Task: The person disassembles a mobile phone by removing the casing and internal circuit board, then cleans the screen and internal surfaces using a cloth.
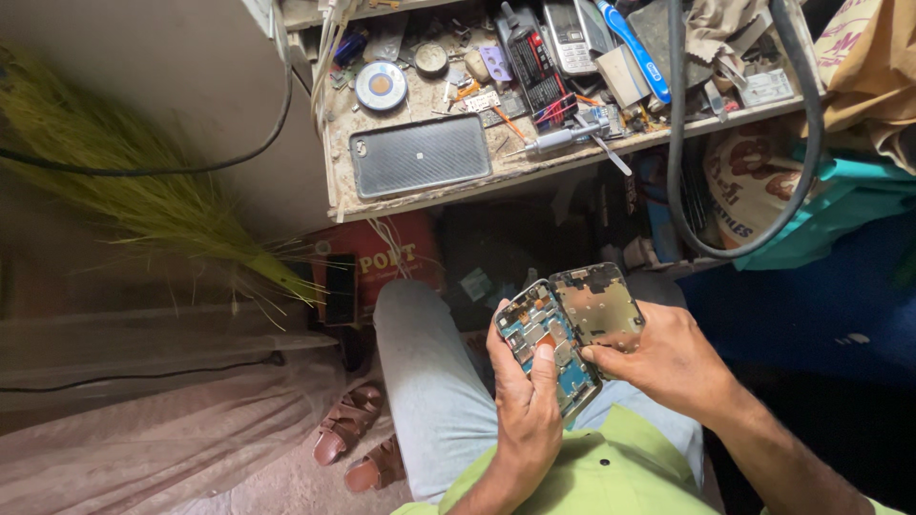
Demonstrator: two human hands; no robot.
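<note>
The left hand (527,405) grips an opened phone (549,345) above the lap, thumb pressed on its blue circuit board. The right hand (668,360) pinches the lower edge of a metal frame (599,303), which lies tilted against the phone's right side, touching it. Beyond the knees, a cluttered workbench (336,162) holds a grey back cover (420,154), a screwdriver (558,139) and a keypad phone (570,36). Brown sandals (349,422) sit on the floor, near a broom (143,191).

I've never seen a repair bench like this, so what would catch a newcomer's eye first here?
First, the opened phone with its bare circuit board, held low in the middle by the left hand, while the right hand grips a metal frame beside it. Above, a cluttered workbench carries a dark phone back cover, and a grass broom leans at the left.
</note>
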